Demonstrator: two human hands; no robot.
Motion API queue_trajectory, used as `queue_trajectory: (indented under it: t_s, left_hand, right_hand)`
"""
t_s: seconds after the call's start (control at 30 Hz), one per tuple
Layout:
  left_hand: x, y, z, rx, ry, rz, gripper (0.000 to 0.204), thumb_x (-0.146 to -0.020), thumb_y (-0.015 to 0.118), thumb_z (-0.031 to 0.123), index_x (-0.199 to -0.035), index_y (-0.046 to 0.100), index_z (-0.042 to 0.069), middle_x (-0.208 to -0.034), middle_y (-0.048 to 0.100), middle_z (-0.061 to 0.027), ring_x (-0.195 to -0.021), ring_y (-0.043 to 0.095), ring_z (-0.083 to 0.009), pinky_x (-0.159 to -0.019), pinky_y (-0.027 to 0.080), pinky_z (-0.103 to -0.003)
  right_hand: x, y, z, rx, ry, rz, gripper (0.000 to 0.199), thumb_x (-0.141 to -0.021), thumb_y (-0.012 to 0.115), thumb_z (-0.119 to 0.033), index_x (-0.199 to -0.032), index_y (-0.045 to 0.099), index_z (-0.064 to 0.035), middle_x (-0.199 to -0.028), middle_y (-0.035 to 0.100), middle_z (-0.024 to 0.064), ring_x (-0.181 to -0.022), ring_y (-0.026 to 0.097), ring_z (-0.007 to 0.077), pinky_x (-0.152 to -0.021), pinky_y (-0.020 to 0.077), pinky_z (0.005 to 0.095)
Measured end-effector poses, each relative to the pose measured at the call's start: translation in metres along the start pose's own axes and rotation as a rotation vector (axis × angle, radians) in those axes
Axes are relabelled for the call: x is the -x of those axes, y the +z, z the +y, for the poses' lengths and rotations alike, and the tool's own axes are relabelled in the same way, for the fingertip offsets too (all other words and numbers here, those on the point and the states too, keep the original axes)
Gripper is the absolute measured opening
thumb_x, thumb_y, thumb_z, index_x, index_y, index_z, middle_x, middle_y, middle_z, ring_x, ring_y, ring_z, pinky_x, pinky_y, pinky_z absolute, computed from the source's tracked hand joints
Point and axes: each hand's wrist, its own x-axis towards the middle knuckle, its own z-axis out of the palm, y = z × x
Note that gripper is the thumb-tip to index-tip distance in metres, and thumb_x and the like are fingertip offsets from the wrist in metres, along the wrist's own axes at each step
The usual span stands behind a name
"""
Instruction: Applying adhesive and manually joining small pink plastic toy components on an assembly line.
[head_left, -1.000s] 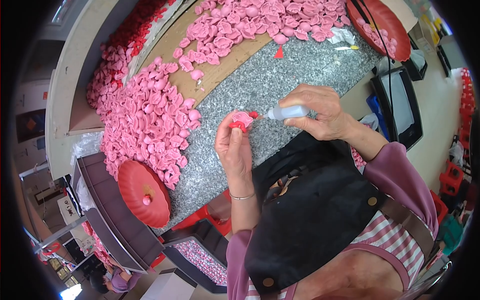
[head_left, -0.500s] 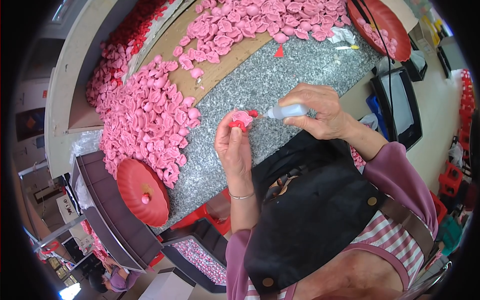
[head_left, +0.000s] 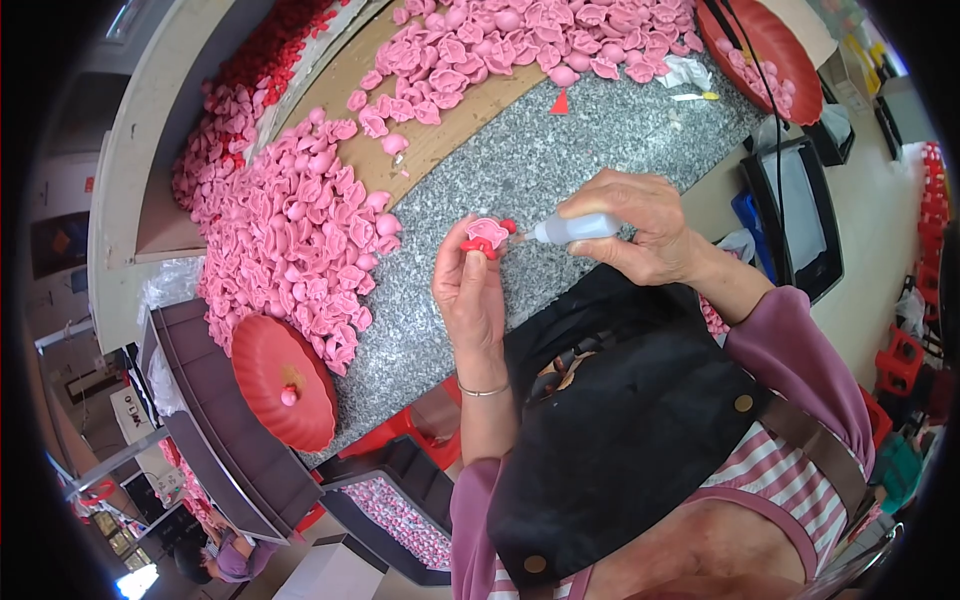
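Between the thumb and fingers of my left hand (head_left: 470, 290) is a small pink plastic shell with red rounded parts (head_left: 487, 236), its hollow side facing up. My right hand (head_left: 640, 225) grips a translucent squeeze bottle (head_left: 580, 228), held almost level. Its thin nozzle points left, at the right edge of the pink shell beside a red knob; whether the tip touches is too small to tell. Both hands are above a speckled grey stone tabletop (head_left: 410, 330).
Loose pink shells (head_left: 290, 240) heap on the left, more (head_left: 520, 40) at the back, with red pieces (head_left: 255, 70) behind. A red scalloped dish (head_left: 270, 400) holds one small piece; another red dish (head_left: 735, 50) is far right. Below the table edge sits a bin of small pieces (head_left: 400, 520).
The bottle has shifted slightly left and down, bringing its nozzle closer to the shell. My left hand has barely moved, and both grips are the same.
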Motion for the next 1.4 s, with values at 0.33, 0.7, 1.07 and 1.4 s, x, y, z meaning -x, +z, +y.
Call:
queue_trajectory:
  t_s: [0.33,0.7,1.07,1.4]
  left_hand:
    - [0.003,0.004,0.001,-0.017,-0.002,0.001,0.042,-0.087,0.06,0.014,-0.124,0.048,-0.003,-0.113,0.058,-0.0156,-0.102,0.057,-0.0213,-0.092,0.044,-0.034]
    - [0.004,-0.002,0.001,-0.023,0.017,0.014,0.042,-0.087,0.06,0.013,-0.124,0.047,-0.003,-0.112,0.058,-0.0163,-0.099,0.057,-0.0205,-0.09,0.045,-0.033]
    - [0.006,0.001,0.006,0.172,-0.12,0.051,0.047,-0.087,0.06,0.016,-0.123,0.044,-0.009,-0.111,0.057,-0.0175,-0.099,0.057,-0.0226,-0.087,0.046,-0.034]
    - [0.008,0.006,0.007,0.244,-0.152,-0.07,0.048,-0.088,0.058,0.02,-0.123,0.044,-0.01,-0.114,0.055,-0.0216,-0.103,0.057,-0.0279,-0.087,0.047,-0.037]
  right_hand:
    - [-0.002,0.003,-0.001,-0.01,-0.011,-0.003,0.03,-0.069,0.075,-0.009,-0.095,0.063,-0.0009,-0.082,0.065,0.012,-0.069,0.064,0.0231,-0.059,0.0489,0.0302]
    - [0.001,0.003,0.005,-0.004,0.001,0.0,0.024,-0.071,0.072,-0.007,-0.093,0.063,-0.0002,-0.083,0.066,0.0117,-0.071,0.063,0.0234,-0.06,0.0489,0.031]
    - [0.005,-0.002,0.01,-0.154,0.144,0.044,0.022,-0.077,0.068,-0.01,-0.095,0.062,0.0017,-0.085,0.063,0.0114,-0.075,0.059,0.018,-0.066,0.0455,0.0283]
    - [0.004,0.007,0.014,-0.452,0.364,0.085,0.022,-0.082,0.064,-0.009,-0.1,0.059,0.0026,-0.093,0.058,0.008,-0.083,0.055,0.0122,-0.072,0.0433,0.0257]
